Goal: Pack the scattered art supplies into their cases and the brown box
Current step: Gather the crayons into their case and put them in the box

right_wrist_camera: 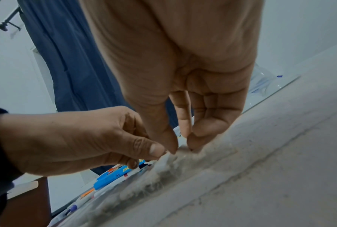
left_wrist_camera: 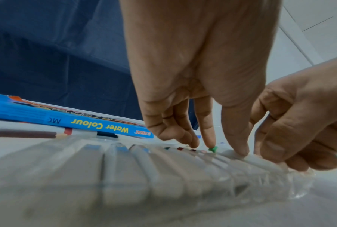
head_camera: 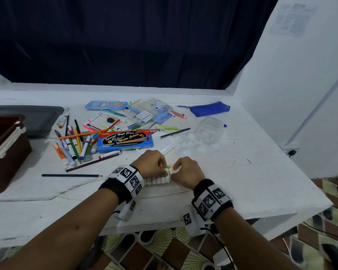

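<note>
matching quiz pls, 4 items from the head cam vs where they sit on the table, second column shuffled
Items:
1. brown box
2. blue zip pouch
3. watercolour box
4. white paint tubes

Places:
A. far right of the table, past the clear tub
B. near edge, under both hands
C. far left edge, lid open
D. middle, just beyond the hands

Pairs: 1-C, 2-A, 3-D, 4-B
</note>
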